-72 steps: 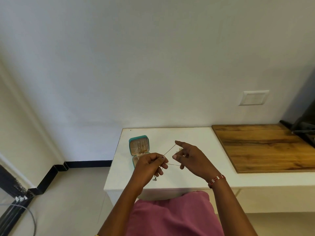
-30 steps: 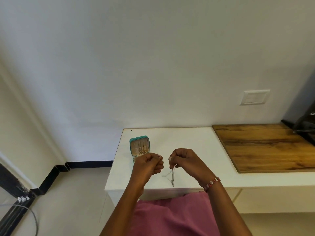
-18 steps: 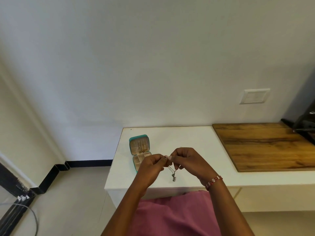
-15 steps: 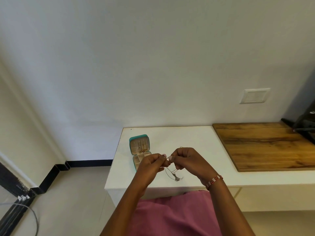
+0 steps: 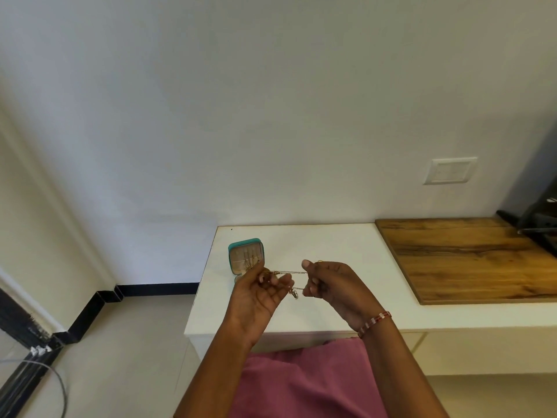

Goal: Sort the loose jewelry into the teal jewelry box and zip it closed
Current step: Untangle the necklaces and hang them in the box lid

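A thin gold chain necklace [image 5: 291,272] stretches between my two hands above the white table [image 5: 331,245], doubled into two strands with a small pendant or clasp dangling below. My left hand [image 5: 261,292] pinches one end, palm turned up. My right hand [image 5: 328,282] pinches the other end. The teal jewelry box [image 5: 245,257] stands open at the table's left side, just behind my left hand. Several gold pieces hang in its lid; its lower tray is mostly hidden by my left hand.
A wooden board [image 5: 470,257] covers the table's right part. A dark object [image 5: 539,221] sits at the far right edge. A wall switch plate [image 5: 450,171] is above the board. The table's left edge drops to the floor near the box.
The hands were together with the chain hanging in a loop; now they have drawn apart and the chain is pulled taut between them. My left palm has turned upward.
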Demonstrator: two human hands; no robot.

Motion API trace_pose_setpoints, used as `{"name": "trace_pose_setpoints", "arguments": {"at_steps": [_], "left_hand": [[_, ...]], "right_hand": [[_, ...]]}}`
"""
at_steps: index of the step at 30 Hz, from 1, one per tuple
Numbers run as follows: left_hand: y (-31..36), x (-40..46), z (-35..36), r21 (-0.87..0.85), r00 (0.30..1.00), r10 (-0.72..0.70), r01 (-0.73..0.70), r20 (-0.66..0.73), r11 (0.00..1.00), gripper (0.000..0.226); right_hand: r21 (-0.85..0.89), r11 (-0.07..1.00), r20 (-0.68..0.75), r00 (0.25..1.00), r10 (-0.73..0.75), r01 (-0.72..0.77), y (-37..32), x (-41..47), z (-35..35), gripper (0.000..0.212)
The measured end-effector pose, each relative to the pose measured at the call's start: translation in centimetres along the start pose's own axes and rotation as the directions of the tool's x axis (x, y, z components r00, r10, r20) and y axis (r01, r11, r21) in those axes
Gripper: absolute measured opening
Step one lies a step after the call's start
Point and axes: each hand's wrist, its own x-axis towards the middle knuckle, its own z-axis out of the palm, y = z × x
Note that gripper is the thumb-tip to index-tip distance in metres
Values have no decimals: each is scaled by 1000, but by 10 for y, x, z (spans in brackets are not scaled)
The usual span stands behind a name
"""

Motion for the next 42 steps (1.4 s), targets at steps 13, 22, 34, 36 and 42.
{"name": "trace_pose_setpoints", "arguments": {"at_steps": [13,22,34,36,42], "left_hand": [[-7,3,-8,136,1000,8,-9,12,991,17],[-2,4,-17,440,991,130,-98,-42,892,19],[6,41,-60,769,955,285,-118,-86,628,15],[9,50,-67,804,938,331,-117,-104,584,11],[15,87,-88,884,895,422,-77,-143,461,21]], "right_hand": [[81,996,38,999,25,-28,6,2,4,14],[28,995,-77,993,94,-92,24,14,6,14],[-309,947,-152,979,-134,82,44,61,26,8],[-347,933,-140,978,-153,97,49,76,31,6],[-464,877,-121,972,-203,126,64,119,46,5]]}}
